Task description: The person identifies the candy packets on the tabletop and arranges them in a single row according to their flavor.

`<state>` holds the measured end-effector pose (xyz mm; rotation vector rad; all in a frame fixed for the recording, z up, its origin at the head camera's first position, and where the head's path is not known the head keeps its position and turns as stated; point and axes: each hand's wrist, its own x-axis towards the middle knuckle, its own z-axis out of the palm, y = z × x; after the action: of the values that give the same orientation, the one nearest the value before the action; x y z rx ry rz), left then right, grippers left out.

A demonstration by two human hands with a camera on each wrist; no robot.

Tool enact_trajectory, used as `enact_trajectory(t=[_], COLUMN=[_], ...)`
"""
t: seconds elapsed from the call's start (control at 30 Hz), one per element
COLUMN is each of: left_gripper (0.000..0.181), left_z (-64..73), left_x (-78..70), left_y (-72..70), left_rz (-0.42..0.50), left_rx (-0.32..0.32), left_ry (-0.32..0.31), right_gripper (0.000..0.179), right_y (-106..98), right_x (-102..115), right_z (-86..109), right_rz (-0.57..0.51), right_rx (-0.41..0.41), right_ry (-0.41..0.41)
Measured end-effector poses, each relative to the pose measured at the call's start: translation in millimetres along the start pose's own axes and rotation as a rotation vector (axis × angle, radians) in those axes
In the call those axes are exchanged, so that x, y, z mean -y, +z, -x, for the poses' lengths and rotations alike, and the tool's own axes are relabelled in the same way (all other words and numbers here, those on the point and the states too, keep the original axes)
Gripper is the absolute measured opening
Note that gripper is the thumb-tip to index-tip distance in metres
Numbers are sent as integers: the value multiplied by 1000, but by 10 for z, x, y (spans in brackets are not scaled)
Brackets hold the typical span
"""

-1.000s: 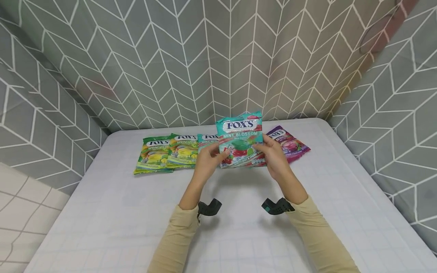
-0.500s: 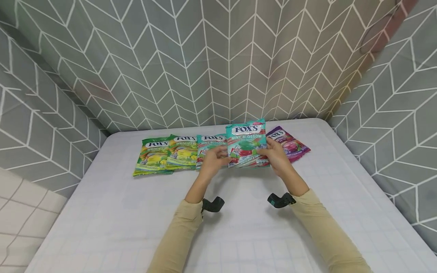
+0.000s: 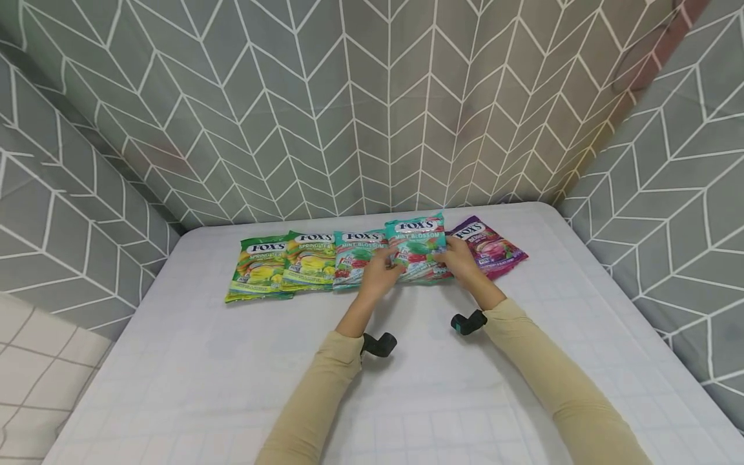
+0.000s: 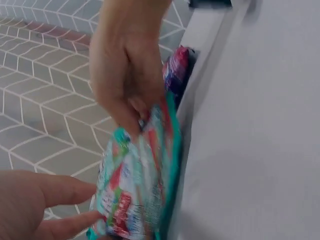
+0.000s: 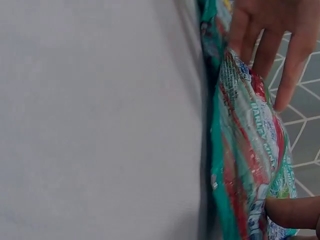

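A teal Fox's Mint Blossom candy bag (image 3: pixel 416 245) lies in a row of bags near the far edge of the white table, in the head view. My right hand (image 3: pixel 462 261) pinches its right edge, thumb on the front; in the right wrist view that thumb (image 5: pixel 292 212) presses the wrapper. At the bag's left side is my left hand (image 3: pixel 380 274), its fingers fairly straight and right at the edge. The left wrist view has these left fingers (image 4: pixel 65 192) spread beside the bag (image 4: pixel 135 190). A second Mint Blossom bag (image 3: pixel 356 261) lies directly left of it.
Two green-yellow Springtea bags (image 3: pixel 259 268) (image 3: pixel 310 261) overlap at the row's left end. A purple Fox's bag (image 3: pixel 491 248) lies tilted at the right end. Patterned grey curtains (image 3: pixel 372 116) rise behind and beside the white table (image 3: pixel 232 368).
The Mint Blossom bag has gone from held up toward the camera, down and rightward into the row. The left hand has moved right and loosened from its edge; the right hand still holds it.
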<state>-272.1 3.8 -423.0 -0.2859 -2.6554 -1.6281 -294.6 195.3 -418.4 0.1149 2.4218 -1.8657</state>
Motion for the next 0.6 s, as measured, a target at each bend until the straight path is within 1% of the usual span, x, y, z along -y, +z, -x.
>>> enact_trajectory(t=[0.07, 0.1, 0.2, 0.3, 0.33, 0.43, 0.5, 0.6], left_gripper=[47, 48, 53, 62, 64, 69, 69, 70], left_z=[-11, -16, -31, -37, -35, -16, -4, 1], left_x=[4, 8, 23, 35, 38, 41, 47, 55], left_y=[27, 40, 112, 166, 181, 213, 230, 250], left_rz=[-41, -84, -249, -426, -466, -555, -604, -669], left_rx=[1, -7, -10, -7, -6, -15, -40, -61], left_ry=[19, 35, 72, 79, 78, 68, 87, 111], right_gripper=[55, 55, 55, 54, 53, 51, 50, 50], right_y=[16, 22, 17, 22, 25, 26, 24, 16], right_x=[-27, -43, -101, -141, -148, -154, -148, -133], right_z=[-30, -42, -50, -60, -63, -72, -71, -64], right_rz=[56, 85, 148, 206, 224, 291, 333, 397], right_rx=[-15, -23, -40, -53, -57, -72, -77, -91], right_ry=[-3, -2, -9, -33, -44, -58, -57, -58])
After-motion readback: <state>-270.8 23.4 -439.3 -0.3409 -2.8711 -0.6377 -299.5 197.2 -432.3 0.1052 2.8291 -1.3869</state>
